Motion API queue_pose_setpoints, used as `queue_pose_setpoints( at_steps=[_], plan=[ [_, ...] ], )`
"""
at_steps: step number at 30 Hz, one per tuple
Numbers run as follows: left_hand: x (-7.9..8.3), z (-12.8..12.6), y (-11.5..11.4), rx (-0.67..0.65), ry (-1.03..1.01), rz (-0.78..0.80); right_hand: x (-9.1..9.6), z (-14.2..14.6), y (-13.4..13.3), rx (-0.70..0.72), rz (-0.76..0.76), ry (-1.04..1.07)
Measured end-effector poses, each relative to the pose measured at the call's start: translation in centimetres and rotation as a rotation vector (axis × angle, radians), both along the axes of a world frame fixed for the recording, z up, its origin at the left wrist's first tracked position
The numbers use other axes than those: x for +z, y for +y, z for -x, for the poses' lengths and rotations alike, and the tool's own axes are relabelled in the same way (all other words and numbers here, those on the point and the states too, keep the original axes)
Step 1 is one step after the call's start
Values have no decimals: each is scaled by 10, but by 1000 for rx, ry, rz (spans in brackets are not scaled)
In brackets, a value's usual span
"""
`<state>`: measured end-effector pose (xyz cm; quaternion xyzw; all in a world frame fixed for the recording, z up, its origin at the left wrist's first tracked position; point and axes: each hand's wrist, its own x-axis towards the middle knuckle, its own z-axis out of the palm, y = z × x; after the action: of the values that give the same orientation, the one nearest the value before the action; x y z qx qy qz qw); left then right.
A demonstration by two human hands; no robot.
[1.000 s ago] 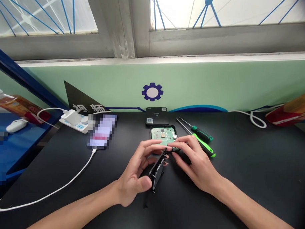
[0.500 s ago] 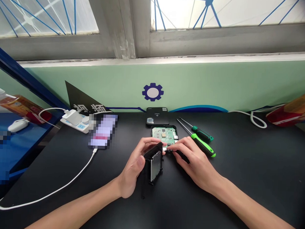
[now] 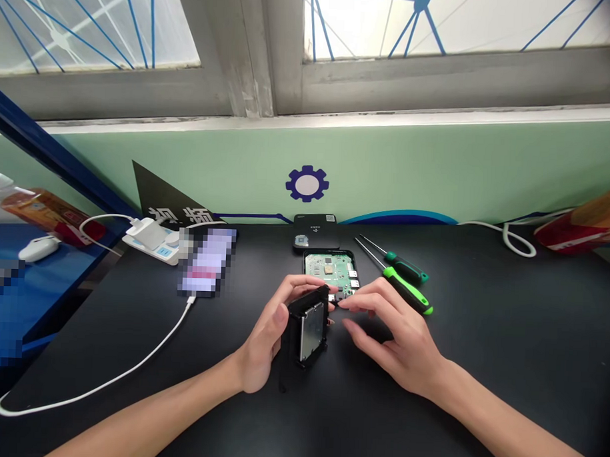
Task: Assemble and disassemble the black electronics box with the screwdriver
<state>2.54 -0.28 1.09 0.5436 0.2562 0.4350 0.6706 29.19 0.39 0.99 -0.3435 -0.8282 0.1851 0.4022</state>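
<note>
In my left hand [image 3: 264,340] is a black plastic cover with a metal plate [image 3: 312,332], held upright on its edge, the fingers behind it and the thumb along its near side. Just right of it, my right hand [image 3: 401,335] hovers with fingers apart, thumb and index separated, nothing seen between them. Beyond both hands lies a black case with a green circuit board [image 3: 341,266] in it. Its near edge is partly hidden by the cover and my fingers. Whether the right fingertips touch the board's near corner, I cannot tell.
Behind the board sits a black box [image 3: 315,232] with a label. Two screwdrivers, dark green [image 3: 408,267] and bright green [image 3: 407,292], lie to the right. On the left are a phone [image 3: 208,262] on a white cable [image 3: 130,369] and a power strip [image 3: 154,242].
My right hand has drawn back slightly from the board, and its thumb and index have spread apart. The cover in my left hand has turned a little.
</note>
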Motion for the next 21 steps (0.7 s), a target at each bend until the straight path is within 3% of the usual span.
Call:
queue_pose_setpoints(
  at_steps=[4, 12, 21],
  plan=[
    [2, -2, -2, -63, -5, 13, -2, 4, -8, 47, 7, -24],
    [5, -5, -4, -59, 38, 30, -5, 6, -13, 77, -15, -47],
    [8, -2, 2, -71, 104, -73, 0, 7, -11, 78, -195, -83]
  ],
)
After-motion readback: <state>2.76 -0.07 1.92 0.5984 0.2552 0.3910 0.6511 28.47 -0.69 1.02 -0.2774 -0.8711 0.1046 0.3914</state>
